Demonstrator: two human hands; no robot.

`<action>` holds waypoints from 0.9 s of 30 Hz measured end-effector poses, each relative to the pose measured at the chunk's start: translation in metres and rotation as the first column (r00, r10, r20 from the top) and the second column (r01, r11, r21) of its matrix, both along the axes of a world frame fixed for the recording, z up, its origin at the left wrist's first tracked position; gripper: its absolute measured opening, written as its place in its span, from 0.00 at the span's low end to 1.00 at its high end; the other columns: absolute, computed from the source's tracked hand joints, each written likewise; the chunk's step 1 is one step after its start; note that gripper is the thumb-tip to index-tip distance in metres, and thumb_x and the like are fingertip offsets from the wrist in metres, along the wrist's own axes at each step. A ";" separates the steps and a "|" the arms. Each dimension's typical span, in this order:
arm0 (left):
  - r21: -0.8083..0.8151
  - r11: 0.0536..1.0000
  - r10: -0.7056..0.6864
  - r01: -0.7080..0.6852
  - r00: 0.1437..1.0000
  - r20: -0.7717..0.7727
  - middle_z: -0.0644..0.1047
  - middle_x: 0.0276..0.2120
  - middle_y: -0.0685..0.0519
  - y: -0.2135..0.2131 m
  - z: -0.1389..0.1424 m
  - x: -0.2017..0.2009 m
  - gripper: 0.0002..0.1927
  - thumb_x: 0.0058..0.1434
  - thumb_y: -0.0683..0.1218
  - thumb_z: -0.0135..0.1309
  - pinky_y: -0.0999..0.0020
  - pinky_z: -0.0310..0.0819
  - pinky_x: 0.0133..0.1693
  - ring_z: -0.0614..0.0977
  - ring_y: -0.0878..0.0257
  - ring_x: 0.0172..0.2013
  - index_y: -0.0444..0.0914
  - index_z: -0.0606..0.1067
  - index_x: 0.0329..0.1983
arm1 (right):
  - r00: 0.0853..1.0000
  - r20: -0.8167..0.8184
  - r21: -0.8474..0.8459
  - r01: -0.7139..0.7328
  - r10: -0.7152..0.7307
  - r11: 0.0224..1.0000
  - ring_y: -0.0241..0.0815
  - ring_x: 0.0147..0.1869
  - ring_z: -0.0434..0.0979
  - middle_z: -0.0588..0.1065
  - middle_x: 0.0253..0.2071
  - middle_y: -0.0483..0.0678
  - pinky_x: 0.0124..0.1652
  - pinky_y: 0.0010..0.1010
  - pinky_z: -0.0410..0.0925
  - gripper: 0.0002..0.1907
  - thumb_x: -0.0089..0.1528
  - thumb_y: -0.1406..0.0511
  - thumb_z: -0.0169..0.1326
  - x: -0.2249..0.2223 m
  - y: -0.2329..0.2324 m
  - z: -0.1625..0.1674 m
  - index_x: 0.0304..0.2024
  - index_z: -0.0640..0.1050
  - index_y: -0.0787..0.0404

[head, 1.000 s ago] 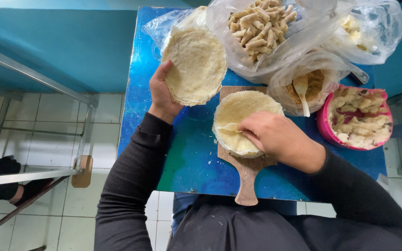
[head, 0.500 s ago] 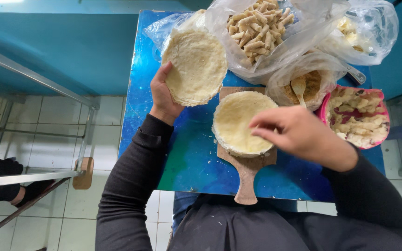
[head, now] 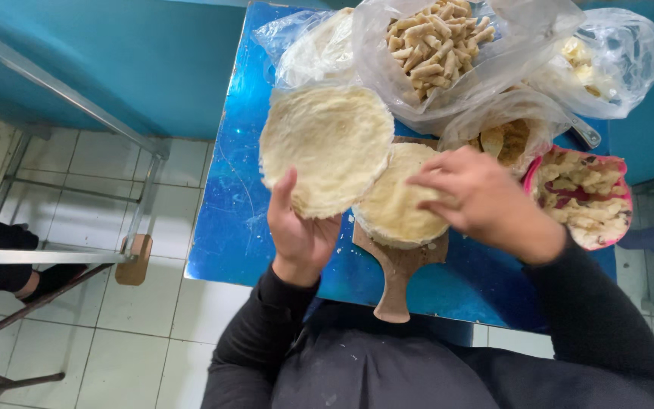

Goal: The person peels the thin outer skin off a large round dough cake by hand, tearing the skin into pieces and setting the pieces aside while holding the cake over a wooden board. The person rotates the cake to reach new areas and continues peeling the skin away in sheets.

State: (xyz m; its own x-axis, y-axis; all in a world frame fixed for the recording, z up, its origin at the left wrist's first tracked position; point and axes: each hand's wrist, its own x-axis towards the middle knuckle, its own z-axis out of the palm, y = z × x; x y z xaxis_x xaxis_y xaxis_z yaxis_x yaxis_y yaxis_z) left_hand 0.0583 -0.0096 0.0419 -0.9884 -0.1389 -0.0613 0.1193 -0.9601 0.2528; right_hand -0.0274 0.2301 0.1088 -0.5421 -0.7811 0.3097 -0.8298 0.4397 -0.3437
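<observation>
2 flatbreads, 3 bags, 1 pink bowl
left hand [head: 300,235] grips flatbread [head: 325,148]; right hand [head: 486,198] loosely spread, empty, above second flatbread [head: 395,206] on wooden board [head: 397,274]

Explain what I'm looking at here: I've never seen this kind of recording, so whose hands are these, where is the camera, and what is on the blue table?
There is no machine: a person in black sleeves works with bare hands. The single picture comes from a camera on their head, looking straight down.

The left hand holds up a round, pale flatbread in its grip. The right hand hovers, fingers spread, over a second flatbread lying on a wooden paddle board; whether it touches it is unclear.

All this rests on a small blue table. At its far edge are clear plastic bags: one with pale stick-shaped pieces, others with more food. A pink bowl of chopped food stands on the right. Below is a tiled floor.
</observation>
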 end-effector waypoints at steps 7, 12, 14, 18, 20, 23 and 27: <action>-0.077 0.997 0.010 -0.022 0.990 -0.142 0.68 0.68 0.43 0.039 -0.034 0.018 0.32 0.77 0.58 0.35 0.51 0.64 0.67 0.71 0.48 0.67 0.33 0.57 0.76 | 0.989 0.002 -0.137 0.146 -0.147 0.980 0.48 0.52 0.76 0.77 0.45 0.46 0.52 0.37 0.69 0.10 0.62 0.65 0.63 0.019 0.015 0.023 0.45 0.80 0.57; -0.229 0.966 -0.165 0.119 0.967 -0.196 0.66 0.71 0.42 0.049 -0.049 0.025 0.36 0.78 0.61 0.33 0.53 0.63 0.69 0.70 0.50 0.69 0.32 0.54 0.78 | 0.995 -0.099 -0.212 -0.043 0.023 0.976 0.49 0.48 0.75 0.77 0.42 0.45 0.49 0.39 0.69 0.11 0.58 0.67 0.65 0.044 0.006 0.034 0.42 0.80 0.57; -0.261 0.955 -0.194 0.137 0.959 -0.205 0.65 0.71 0.44 0.051 -0.051 0.026 0.36 0.77 0.60 0.36 0.54 0.63 0.70 0.69 0.51 0.70 0.33 0.53 0.78 | 0.987 -0.117 -0.199 -0.134 0.113 0.971 0.51 0.47 0.76 0.77 0.41 0.45 0.47 0.41 0.69 0.11 0.56 0.67 0.65 0.047 -0.003 0.032 0.41 0.80 0.58; -0.344 0.932 -0.204 0.114 0.949 -0.239 0.64 0.72 0.44 0.051 -0.050 0.030 0.37 0.74 0.55 0.44 0.56 0.62 0.71 0.68 0.52 0.71 0.32 0.51 0.79 | 0.987 -0.038 -0.180 -0.161 0.157 0.970 0.49 0.45 0.76 0.76 0.39 0.45 0.45 0.39 0.70 0.10 0.57 0.68 0.65 0.050 -0.013 0.027 0.41 0.79 0.58; -0.324 0.925 -0.284 0.197 0.927 -0.246 0.64 0.72 0.43 0.046 -0.049 0.033 0.38 0.71 0.51 0.45 0.56 0.62 0.70 0.68 0.52 0.71 0.33 0.50 0.80 | 0.989 -0.012 -0.179 -0.145 0.145 0.973 0.49 0.45 0.76 0.76 0.39 0.45 0.45 0.38 0.70 0.11 0.57 0.69 0.64 0.052 -0.014 0.025 0.41 0.80 0.58; -0.272 0.920 -0.353 0.283 0.899 -0.258 0.63 0.73 0.43 0.045 -0.050 0.034 0.39 0.69 0.47 0.43 0.57 0.61 0.70 0.68 0.52 0.71 0.33 0.49 0.81 | 0.988 -0.053 -0.169 -0.153 0.146 0.974 0.50 0.45 0.76 0.77 0.40 0.46 0.45 0.38 0.70 0.13 0.55 0.69 0.64 0.055 -0.015 0.023 0.43 0.80 0.59; -0.262 0.907 -0.394 0.330 0.883 -0.255 0.61 0.74 0.44 0.044 -0.056 0.036 0.40 0.65 0.43 0.42 0.57 0.58 0.72 0.65 0.52 0.72 0.36 0.47 0.81 | 0.980 -0.131 -0.118 -0.165 0.149 0.979 0.51 0.45 0.77 0.77 0.41 0.47 0.45 0.39 0.70 0.16 0.53 0.69 0.63 0.061 -0.018 0.020 0.44 0.79 0.61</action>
